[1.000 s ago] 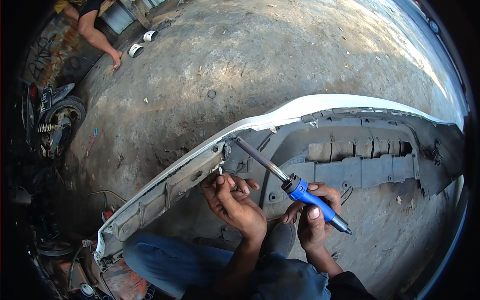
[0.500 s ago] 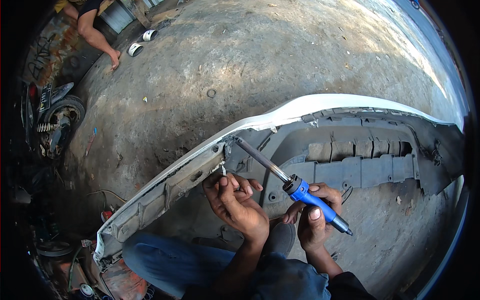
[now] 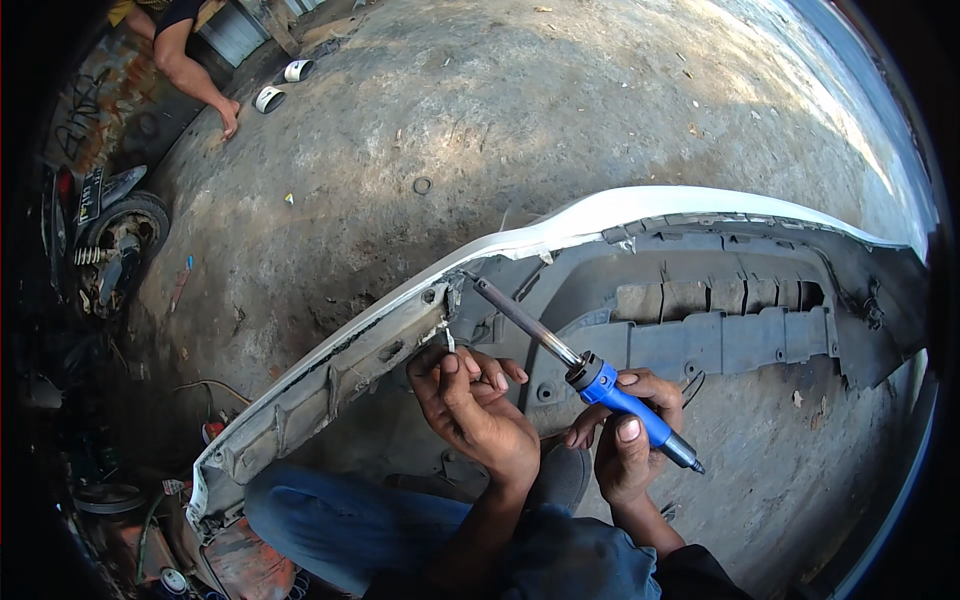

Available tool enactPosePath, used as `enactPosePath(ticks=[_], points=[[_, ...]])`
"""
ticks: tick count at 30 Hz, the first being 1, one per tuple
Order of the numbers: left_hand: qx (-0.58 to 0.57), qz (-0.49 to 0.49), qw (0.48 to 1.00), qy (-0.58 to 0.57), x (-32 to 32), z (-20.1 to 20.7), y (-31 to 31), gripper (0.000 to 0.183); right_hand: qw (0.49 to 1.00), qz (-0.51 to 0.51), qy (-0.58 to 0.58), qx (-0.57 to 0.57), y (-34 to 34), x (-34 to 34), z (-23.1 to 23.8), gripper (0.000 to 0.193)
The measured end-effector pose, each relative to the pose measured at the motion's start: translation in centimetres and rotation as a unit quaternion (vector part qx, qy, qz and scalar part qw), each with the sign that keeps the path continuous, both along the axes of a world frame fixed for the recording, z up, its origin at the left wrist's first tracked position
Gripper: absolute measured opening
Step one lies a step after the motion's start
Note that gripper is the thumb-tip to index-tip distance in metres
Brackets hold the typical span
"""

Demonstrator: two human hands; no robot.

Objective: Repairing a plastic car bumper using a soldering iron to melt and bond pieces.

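A car bumper with a white outer skin point(image 3: 620, 208) rests with its grey inner side toward me. My right hand point(image 3: 632, 440) is closed round the blue handle of a soldering iron point(image 3: 598, 380). Its metal shaft slants up and left, and the tip is at the dark, rough seam just inside the bumper's upper edge; whether it touches cannot be made out. Pinched between thumb and finger of my left hand point(image 3: 478, 415) is a small thin white strip point(image 3: 450, 341), pointing up beside the bumper's inner flange, below the iron's tip.
My jeans-covered knee point(image 3: 350, 520) is beneath the bumper's left part. A motorcycle wheel point(image 3: 130, 235) stands at the left. Far left, another person's bare leg point(image 3: 195, 80) shows near two white-banded sandals point(image 3: 270, 98). A small dark ring point(image 3: 422, 186) lies on the concrete floor.
The iron's tip has shifted very slightly right and down along the seam. The white strip has tilted a little; both hands keep their grips.
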State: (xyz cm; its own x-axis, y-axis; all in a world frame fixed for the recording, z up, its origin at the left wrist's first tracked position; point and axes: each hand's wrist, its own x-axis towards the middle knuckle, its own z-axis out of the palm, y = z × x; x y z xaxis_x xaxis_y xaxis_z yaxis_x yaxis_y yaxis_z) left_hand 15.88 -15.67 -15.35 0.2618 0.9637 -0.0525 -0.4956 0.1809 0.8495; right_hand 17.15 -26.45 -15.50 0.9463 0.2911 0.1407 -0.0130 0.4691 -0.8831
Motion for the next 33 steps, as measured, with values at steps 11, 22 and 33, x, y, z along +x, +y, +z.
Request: enactPosePath(ticks=[11,22,33], points=[[-0.006,0.003,1.0,0.004,0.1,-0.2,0.0,0.014,0.999,0.024,0.032,0.035,0.0,0.6,-0.5,0.039],[-0.006,0.005,1.0,0.01,0.1,-0.1,0.1,0.015,0.998,0.035,0.04,0.044,0.1,0.9,-0.8,0.041],[0.002,0.004,1.0,-0.001,0.0,-0.3,0.3,0.014,0.998,0.032,0.047,0.035,0.2,1.0,-1.0,0.04]])
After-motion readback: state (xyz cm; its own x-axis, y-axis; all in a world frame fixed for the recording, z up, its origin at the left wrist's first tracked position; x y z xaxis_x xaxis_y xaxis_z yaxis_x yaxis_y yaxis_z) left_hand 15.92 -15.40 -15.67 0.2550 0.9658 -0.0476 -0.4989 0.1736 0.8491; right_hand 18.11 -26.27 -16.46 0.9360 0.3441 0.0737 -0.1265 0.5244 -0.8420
